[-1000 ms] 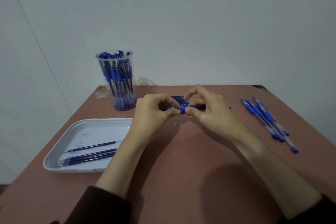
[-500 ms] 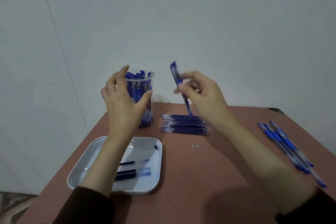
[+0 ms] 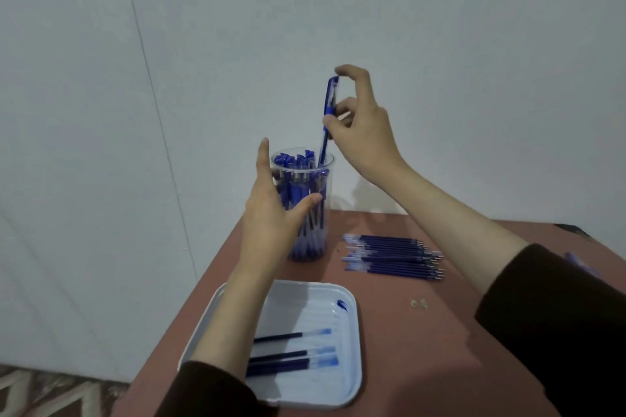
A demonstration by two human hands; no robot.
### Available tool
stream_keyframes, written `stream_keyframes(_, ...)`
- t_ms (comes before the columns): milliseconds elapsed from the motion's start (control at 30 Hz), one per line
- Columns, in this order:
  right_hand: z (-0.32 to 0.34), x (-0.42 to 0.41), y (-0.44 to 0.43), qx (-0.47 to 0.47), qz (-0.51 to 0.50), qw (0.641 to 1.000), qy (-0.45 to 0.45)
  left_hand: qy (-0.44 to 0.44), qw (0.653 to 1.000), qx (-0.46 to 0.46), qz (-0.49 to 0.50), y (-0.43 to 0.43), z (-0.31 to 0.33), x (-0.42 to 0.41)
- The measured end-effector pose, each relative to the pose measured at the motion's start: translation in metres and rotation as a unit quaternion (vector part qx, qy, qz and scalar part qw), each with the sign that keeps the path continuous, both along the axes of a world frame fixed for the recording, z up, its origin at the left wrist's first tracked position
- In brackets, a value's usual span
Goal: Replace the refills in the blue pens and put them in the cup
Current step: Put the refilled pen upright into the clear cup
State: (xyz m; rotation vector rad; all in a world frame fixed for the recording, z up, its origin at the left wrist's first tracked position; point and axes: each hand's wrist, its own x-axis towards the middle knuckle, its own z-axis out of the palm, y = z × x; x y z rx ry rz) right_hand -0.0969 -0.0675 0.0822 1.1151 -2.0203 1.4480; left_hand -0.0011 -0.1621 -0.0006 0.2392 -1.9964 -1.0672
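Table (image 3: pixel 423 349) of reddish brown carries everything, and its middle, where both hands worked a second ago, now lies bare. The white tray (image 3: pixel 352 379) sits at the near left edge with three used refills (image 3: pixel 291 357) lying in it, as before. The clear cup (image 3: pixel 328 164), crowded with blue pens, stands at the far left corner.

The left hand (image 3: pixel 271 213) has gone from the pen to the cup. Its fingers are straight, the thumb rests on the front wall and the forefinger stands up beside the rim, so it steadies rather than clasps. The right hand (image 3: pixel 362 132) has risen above the cup and pinches the blue pen (image 3: pixel 330 101) at mid-barrel, with the forefinger arched over the cap end.

Fresh refills (image 3: pixel 393 257) lie stacked just right of the cup, towards the far edge. The pen hangs nearly upright, tip down, its lower end just inside the right side of the cup's mouth.

By my reading this pen's refill swap is finished and it only needs letting go to drop in. Blurred blue pens (image 3: pixel 579 261) at the right edge probably wait their turn. Small pale scraps (image 3: pixel 420 303) lie nearer the middle.
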Motion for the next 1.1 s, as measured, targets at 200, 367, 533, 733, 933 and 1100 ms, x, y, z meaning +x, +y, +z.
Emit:
stream_keyframes(200,-0.007,-0.004,-0.008,0.106,0.002,0.994,-0.025,0.007,1.000,-0.003,-0.010,-0.002,-0.003,-0.002)
stream_keyframes(367,-0.014,-0.002,-0.018,0.200,-0.055,0.978,0.028,0.004,1.000,-0.004,-0.006,-0.004,-0.003,-0.003)
stream_keyframes(533,-0.009,-0.006,-0.019,0.244,-0.083,0.966,-0.006,0.003,1.000,-0.003,-0.002,-0.004,-0.005,-0.003)
stream_keyframes(733,-0.009,0.002,-0.006,0.206,-0.043,0.978,0.000,-0.019,0.999,-0.032,0.025,-0.003,-0.007,-0.005)
stream_keyframes(933,-0.017,0.006,0.042,0.181,-0.035,0.983,0.001,0.016,0.984,-0.123,0.127,0.029,-0.001,0.004)
stream_keyframes(1100,-0.034,0.001,0.111,0.272,-0.075,0.958,-0.049,0.062,0.969,-0.216,0.104,0.089,-0.006,0.000)
